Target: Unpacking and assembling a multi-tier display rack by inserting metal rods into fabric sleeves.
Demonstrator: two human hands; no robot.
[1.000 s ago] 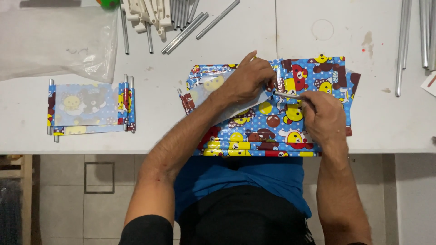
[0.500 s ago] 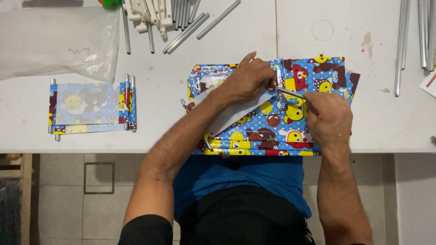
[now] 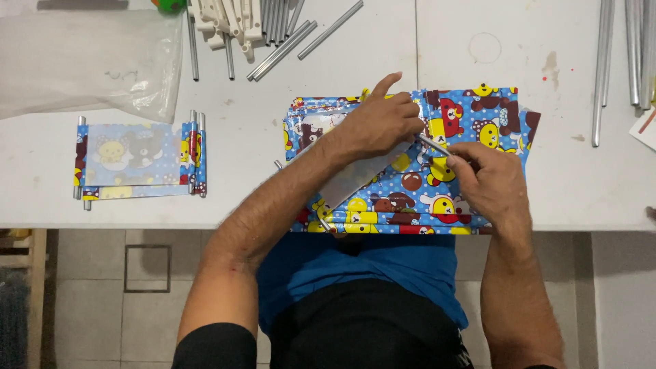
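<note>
- Right hand (image 3: 488, 184) has its grip pinched on a thin metal rod (image 3: 432, 144).
- Left hand (image 3: 379, 123) presses flat, fingers loosely spread, on the blue cartoon-print fabric (image 3: 465, 137) at the desk (image 3: 273, 184) front edge.
- A rolled matching fabric piece (image 3: 130, 160) lies well left; clear plastic bag (image 3: 82, 61) lies above it.

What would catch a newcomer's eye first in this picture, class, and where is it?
The bright blue cartoon-print fabric at the white table's near edge, where the left hand presses it and the right hand holds a thin metal rod. To the left lies a smaller folded piece; loose metal rods lie at the far edge.
</note>
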